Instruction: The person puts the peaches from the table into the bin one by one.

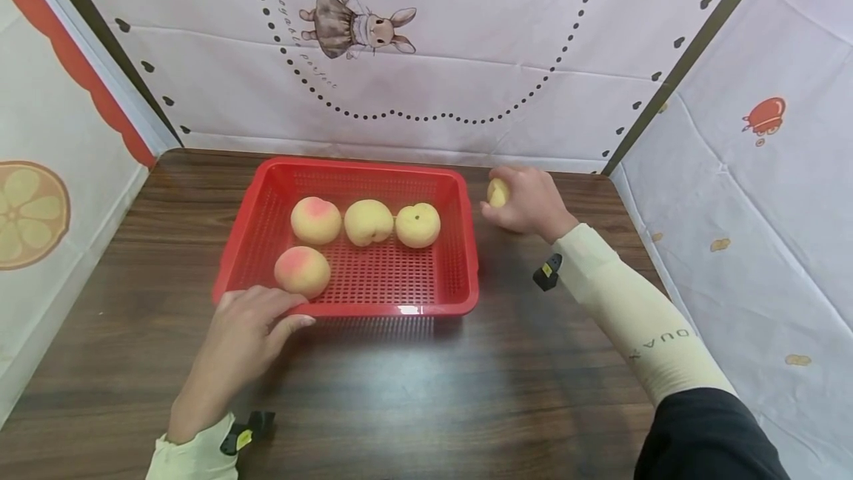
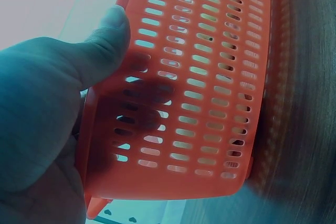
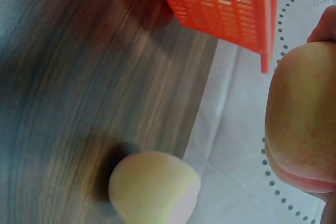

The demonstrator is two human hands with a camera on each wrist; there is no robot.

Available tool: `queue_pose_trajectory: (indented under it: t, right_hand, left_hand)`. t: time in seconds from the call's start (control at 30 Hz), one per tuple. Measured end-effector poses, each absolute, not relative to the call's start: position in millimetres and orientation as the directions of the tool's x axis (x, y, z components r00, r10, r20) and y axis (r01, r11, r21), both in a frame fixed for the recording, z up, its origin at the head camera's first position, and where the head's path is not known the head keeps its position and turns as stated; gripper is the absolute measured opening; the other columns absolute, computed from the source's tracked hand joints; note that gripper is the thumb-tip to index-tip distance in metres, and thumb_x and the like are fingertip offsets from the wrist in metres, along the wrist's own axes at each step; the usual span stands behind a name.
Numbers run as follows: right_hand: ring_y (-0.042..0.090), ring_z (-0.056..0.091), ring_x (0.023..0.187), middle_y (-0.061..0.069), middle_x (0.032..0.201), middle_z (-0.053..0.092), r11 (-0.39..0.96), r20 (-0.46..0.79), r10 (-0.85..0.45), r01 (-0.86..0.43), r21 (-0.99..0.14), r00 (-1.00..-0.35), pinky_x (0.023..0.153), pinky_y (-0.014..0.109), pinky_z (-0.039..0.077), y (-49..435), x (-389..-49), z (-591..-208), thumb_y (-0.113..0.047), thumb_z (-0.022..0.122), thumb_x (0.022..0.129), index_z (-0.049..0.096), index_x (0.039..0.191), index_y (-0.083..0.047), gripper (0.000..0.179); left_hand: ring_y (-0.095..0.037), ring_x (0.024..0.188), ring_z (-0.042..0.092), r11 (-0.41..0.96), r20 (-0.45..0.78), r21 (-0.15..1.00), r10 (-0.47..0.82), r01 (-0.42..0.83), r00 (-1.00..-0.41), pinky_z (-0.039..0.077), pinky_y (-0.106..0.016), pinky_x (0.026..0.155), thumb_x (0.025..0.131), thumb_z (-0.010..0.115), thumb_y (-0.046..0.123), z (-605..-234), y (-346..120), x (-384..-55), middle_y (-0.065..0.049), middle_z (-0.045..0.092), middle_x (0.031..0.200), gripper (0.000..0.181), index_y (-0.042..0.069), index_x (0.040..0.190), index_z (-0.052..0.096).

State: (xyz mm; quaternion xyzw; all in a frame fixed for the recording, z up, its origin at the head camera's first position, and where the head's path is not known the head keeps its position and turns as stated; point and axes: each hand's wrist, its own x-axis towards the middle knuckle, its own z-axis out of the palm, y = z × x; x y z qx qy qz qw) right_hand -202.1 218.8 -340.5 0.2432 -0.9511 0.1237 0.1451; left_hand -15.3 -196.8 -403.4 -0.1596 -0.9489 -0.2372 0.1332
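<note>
A red plastic basket (image 1: 380, 310) with slotted walls holds several yellow peaches, among them a pink-blushed peach (image 1: 303, 271) near its front left corner. My left hand (image 1: 249, 332) grips the front rim at that corner; in the left wrist view the thumb (image 2: 113, 30) lies along the outer side and the fingers reach over the rim. Just right of the basket, my right hand (image 1: 531, 202) holds a peach (image 3: 302, 114), raised off the table. Another peach (image 3: 152, 187) rests on the table below it, seen in the right wrist view; in the head view the hand hides it.
The basket stands on a dark wood-grain table (image 1: 400, 398) near its back edge. Behind rises a white printed cloth wall (image 1: 466, 43), with further cloth walls at left and right (image 1: 753, 191).
</note>
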Motion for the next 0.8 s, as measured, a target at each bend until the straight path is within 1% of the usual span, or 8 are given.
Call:
queue_pose_trajectory:
  t: [0.23, 0.47, 0.67, 0.8]
  right_hand:
    - [0.022, 0.057, 0.063, 0.003, 0.074, 0.064, 0.831, 0.350, -0.454, -0.531, -0.166, -0.819, 0.058, 0.037, 0.042, 202, -199, -333, -0.043, 0.073, 0.079, 0.072, 0.104, -0.009, 0.042]
    - [0.020, 0.057, 0.064, 0.002, 0.077, 0.062, 0.818, 0.326, -0.483, -0.551, -0.163, -0.813, 0.058, 0.034, 0.043, 183, -193, -326, -0.042, 0.070, 0.080, 0.067, 0.097, -0.012, 0.034]
    - [0.021, 0.059, 0.069, 0.003, 0.080, 0.064, 0.805, 0.334, -0.503, -0.573, -0.154, -0.797, 0.061, 0.037, 0.044, 169, -192, -324, -0.042, 0.072, 0.080, 0.068, 0.099, -0.011, 0.037]
    - [0.022, 0.061, 0.074, 0.004, 0.082, 0.067, 0.805, 0.305, -0.511, -0.572, -0.158, -0.803, 0.065, 0.039, 0.047, 158, -190, -322, -0.043, 0.073, 0.080, 0.070, 0.102, -0.010, 0.040]
  left_hand:
    - [-0.024, 0.093, 0.069, 0.836, 0.347, 0.394, 0.249, 0.382, -0.904, 0.033, -0.043, 0.082, 0.077, 0.091, 0.030, -404, -197, -15, 0.000, 0.079, 0.093, 0.030, 0.020, 0.103, 0.079]
    - [-0.024, 0.093, 0.068, 0.836, 0.342, 0.396, 0.249, 0.379, -0.906, 0.033, -0.043, 0.082, 0.078, 0.090, 0.031, -403, -197, -15, 0.001, 0.079, 0.093, 0.030, 0.022, 0.104, 0.079]
    - [-0.025, 0.093, 0.068, 0.837, 0.342, 0.397, 0.247, 0.378, -0.907, 0.033, -0.043, 0.082, 0.078, 0.090, 0.030, -402, -197, -15, 0.000, 0.080, 0.093, 0.030, 0.020, 0.104, 0.079]
    - [-0.025, 0.093, 0.068, 0.837, 0.336, 0.401, 0.245, 0.374, -0.909, 0.034, -0.044, 0.083, 0.078, 0.091, 0.030, -401, -197, -15, -0.001, 0.080, 0.094, 0.031, 0.019, 0.104, 0.079]
